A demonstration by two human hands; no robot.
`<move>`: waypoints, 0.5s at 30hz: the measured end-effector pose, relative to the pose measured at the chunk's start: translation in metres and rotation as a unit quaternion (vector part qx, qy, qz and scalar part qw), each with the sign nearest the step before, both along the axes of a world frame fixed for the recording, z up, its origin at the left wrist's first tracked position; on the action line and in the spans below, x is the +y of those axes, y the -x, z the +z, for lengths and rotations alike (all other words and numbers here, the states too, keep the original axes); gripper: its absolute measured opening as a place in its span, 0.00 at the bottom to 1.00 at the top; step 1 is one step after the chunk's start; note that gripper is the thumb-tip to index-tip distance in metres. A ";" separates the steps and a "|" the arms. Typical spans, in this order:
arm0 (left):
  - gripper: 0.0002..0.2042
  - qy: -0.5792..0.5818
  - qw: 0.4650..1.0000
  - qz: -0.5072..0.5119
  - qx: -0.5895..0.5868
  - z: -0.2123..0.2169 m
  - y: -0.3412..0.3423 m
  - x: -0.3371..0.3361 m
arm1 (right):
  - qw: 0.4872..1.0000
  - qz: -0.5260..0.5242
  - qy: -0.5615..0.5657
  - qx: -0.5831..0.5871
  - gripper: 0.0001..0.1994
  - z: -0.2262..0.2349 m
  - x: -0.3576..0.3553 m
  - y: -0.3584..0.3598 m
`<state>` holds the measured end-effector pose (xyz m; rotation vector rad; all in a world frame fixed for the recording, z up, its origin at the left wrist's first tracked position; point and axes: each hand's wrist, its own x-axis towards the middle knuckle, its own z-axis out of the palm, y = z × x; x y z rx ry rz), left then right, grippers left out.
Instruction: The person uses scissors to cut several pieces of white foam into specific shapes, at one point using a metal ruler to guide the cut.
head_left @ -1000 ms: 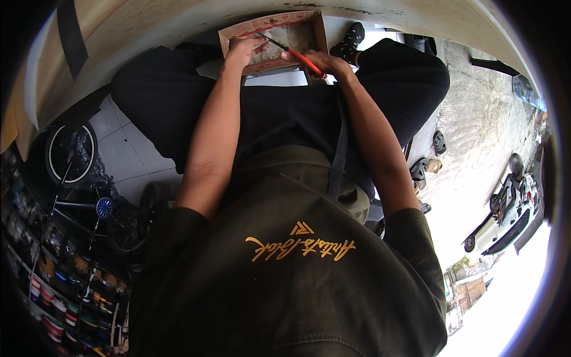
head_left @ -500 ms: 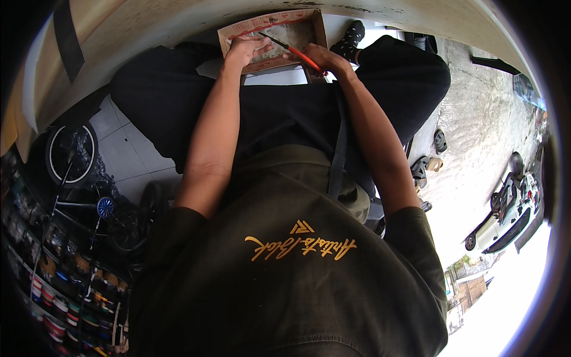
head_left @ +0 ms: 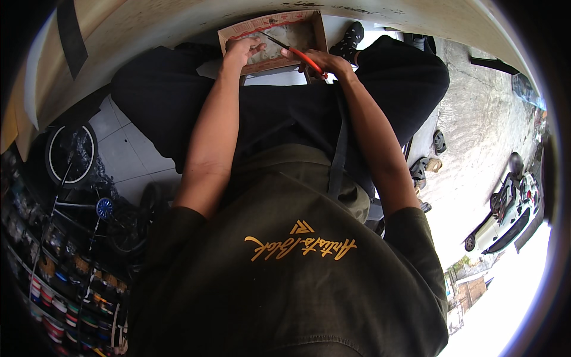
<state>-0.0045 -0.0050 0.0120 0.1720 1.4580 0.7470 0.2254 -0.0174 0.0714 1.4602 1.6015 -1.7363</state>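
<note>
In front of my lap is a shallow cardboard box [head_left: 322, 34] with red printing on its walls and a whitish, cloudy-looking inside. My right hand [head_left: 328, 62] grips what looks like a pair of scissors [head_left: 305, 59] by its long red handles. Its dark, narrow tip points up and left over the box. Beside that tip, at the box's left side, my left hand [head_left: 239, 50] has its fingers apart and slightly bent. Nothing shows clearly between them. The small contents of the box are too blurred to name.
A pale curved surface [head_left: 178, 30] arches beyond the box. To the left stand a bicycle wheel [head_left: 71, 153] and racks of colourful goods [head_left: 59, 303]. Sandals [head_left: 439, 141] lie on the concrete at right, and a motor scooter [head_left: 511, 208] is farther out.
My left fingers have drawn back slightly to the left and opened away from the middle of the box. The scissors stay in nearly the same place in my right hand.
</note>
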 end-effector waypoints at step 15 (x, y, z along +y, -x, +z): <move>0.10 -0.008 0.994 -0.071 -0.086 -0.006 0.002 -0.001 | 0.995 -0.020 -0.064 0.072 0.43 -0.020 0.000 0.000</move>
